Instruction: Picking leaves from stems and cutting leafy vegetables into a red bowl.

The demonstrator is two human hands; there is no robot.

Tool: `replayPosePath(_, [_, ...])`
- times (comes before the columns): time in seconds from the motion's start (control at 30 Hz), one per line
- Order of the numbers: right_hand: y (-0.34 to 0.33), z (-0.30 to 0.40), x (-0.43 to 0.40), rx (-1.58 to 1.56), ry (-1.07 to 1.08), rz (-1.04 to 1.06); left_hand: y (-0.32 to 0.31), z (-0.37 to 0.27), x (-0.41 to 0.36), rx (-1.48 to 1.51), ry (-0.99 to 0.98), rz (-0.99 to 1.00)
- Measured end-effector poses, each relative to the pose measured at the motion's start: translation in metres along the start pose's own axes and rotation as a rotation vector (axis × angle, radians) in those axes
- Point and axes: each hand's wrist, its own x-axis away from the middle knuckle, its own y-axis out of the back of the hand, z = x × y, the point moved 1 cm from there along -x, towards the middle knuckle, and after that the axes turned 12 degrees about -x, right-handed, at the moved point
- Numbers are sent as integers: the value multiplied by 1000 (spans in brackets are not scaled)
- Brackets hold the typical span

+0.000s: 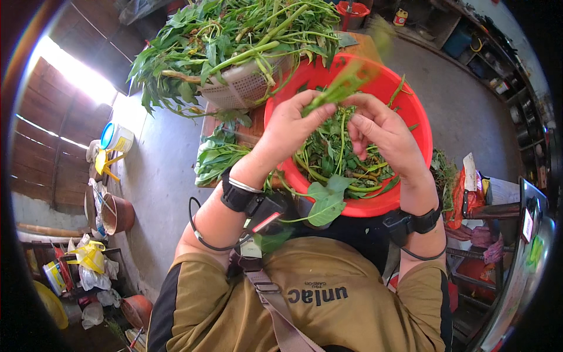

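My left hand pinches a bunch of green leafy stems, blurred at its upper end, over a red plastic basin. Close to its right, my right hand has its fingers curled near the stems' lower end; whether it grips anything is unclear. Inside the basin lie loose leaves and stems, and one broad leaf hangs over the near rim. A white perforated plastic basket heaped with leafy greens stands at the upper left. A bundle of leafy stems lies below it on the wooden table.
A flat metal blade shows beyond the basin. A knife stands among red bags at the right, beside a rack. Buckets and a brown pot are on the left; shelves line the upper right wall.
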Motion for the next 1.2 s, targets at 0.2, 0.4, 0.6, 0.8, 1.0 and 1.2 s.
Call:
replayPosePath(0.2, [11,-13,-3,257,-13,-70,2,0,2,139,112,-40])
replayPosePath(0.4, [-2,-3,1,24,140,-153,-17,10,13,-160,-42,154])
replayPosePath(0.6, [0,-8,4,34,-34,-74,-13,7,17,-318,-125,255])
replayPosePath(0.8, [4,-19,4,-128,-122,14,-12,0,18,197,113,545])
replayPosePath(1.0, [56,-52,-25,332,-223,-81,0,32,16,387,410,296])
replayPosePath(1.2, [50,-74,-34,1075,-302,-30,-8,46,24,454,420,253])
